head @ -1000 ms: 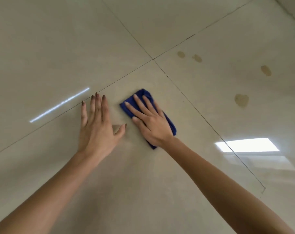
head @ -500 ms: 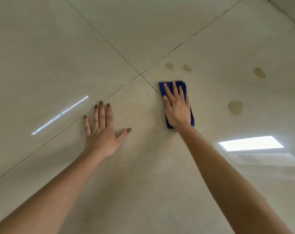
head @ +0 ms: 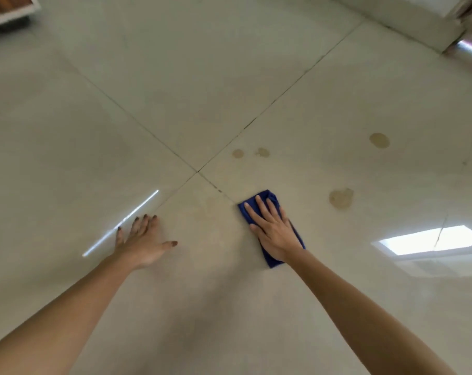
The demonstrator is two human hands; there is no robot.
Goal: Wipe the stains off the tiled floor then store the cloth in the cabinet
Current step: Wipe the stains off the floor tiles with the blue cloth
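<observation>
Right hand [head: 272, 231]: flat, fingers straight and slightly apart, palm pressing the blue cloth [head: 273, 260] onto the tiled floor [head: 202, 77]; nothing gripped.
Left hand [head: 143, 242]: flat on the floor, fingers spread, thumb out to the side, holding nothing.
Cloth: folded, lying just right of the grout crossing [head: 198, 171], its near-left edge along a grout line.
Stains, all brownish: large stain [head: 341, 198] right of the cloth, not touching it; round stain [head: 379, 140] farther off; two small stains [head: 238, 153] [head: 262, 152] beyond the cloth.
Far left corner: wood-fronted panel [head: 5, 6] with a white edge; what it is cannot be told.
</observation>
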